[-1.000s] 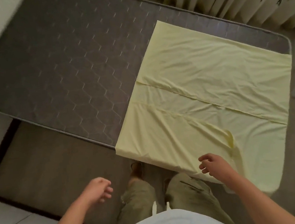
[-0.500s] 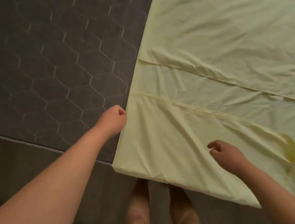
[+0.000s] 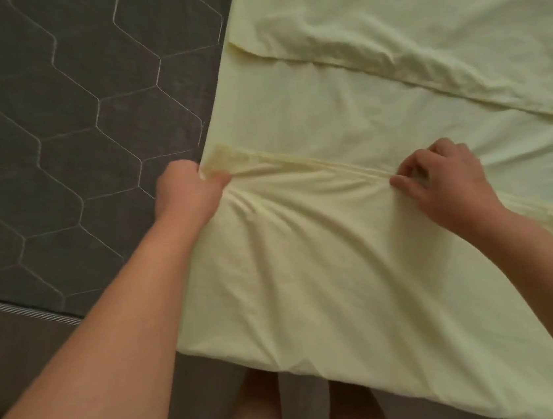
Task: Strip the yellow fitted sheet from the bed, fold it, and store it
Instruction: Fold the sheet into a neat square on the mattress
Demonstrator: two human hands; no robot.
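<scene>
**Both hands pinched the near hem of the folded yellow sheet**

The fingers of the left hand [image 3: 188, 194] were curled tight round the left end of a raised hem, the thumb pressed on top of the cloth at the sheet's left edge. The fingers of the right hand [image 3: 445, 178] were bent and drawn close, pinching the same hem further to the right, with the thumb lying flat along the fabric towards the left hand. Creases fanned out from both grips, and the stretch of hem between the two hands was pulled taut.

The pale yellow cotton fitted sheet [image 3: 359, 103] lay folded flat on the right part of the bed, its near portion draped over the bed's front edge and hanging down. A second fold line ran slantwise across it further back, with soft wrinkles above. Its left edge ran straight along the bare dark grey quilted mattress [image 3: 67, 112], which was stitched in a hexagon pattern and finished with a corded trim along its near edge. Below the hanging sheet, the person's bare feet [image 3: 253, 411] stood on the floor close to the bed.
</scene>
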